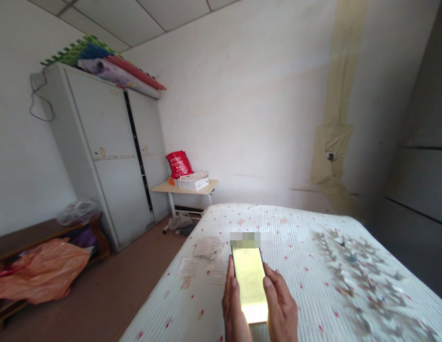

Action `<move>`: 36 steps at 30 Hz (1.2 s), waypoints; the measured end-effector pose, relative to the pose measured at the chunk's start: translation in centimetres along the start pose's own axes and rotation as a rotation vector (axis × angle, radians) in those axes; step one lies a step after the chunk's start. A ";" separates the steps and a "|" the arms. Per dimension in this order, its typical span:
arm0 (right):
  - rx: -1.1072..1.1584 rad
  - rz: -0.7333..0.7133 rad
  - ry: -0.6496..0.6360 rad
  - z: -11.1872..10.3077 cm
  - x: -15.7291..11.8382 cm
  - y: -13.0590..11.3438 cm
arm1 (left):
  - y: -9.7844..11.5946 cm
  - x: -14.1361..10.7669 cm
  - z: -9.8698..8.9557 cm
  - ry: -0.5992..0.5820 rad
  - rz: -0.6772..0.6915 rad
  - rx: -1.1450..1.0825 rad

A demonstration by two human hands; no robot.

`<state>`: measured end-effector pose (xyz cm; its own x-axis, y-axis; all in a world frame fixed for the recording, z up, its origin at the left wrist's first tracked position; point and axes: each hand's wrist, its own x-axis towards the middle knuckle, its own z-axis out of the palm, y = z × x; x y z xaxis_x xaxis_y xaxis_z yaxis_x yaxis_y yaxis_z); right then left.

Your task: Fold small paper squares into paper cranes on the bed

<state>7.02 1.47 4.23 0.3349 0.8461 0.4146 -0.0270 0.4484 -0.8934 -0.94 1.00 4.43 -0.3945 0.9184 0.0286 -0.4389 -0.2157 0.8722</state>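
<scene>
A smartphone with a bright yellowish screen is held upright above the bed, its top edge blurred by a pixelated patch. My left hand grips its left side, thumb along the edge. On the right side my right hand is wrapped round it, thumb at the screen's border. The writing on the screen is too faint to read. Beyond the left hand, printed paper slips lie loosely on the bedspread.
The bed has a white ribbed cover with red spots. Many small, blurred folded-looking pieces lie at its right. A small table bears a red bag and white box. A grey cabinet stands left.
</scene>
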 end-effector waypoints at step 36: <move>0.098 0.058 0.024 0.4 -0.7 -0.8 | 1.9 -0.9 -0.3 -0.077 0.030 -0.035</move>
<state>6.43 0.61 4.77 0.3529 0.8649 0.3569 -0.1390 0.4257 -0.8941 -1.66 -0.32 5.91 -0.3456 0.9337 0.0934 -0.4558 -0.2541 0.8531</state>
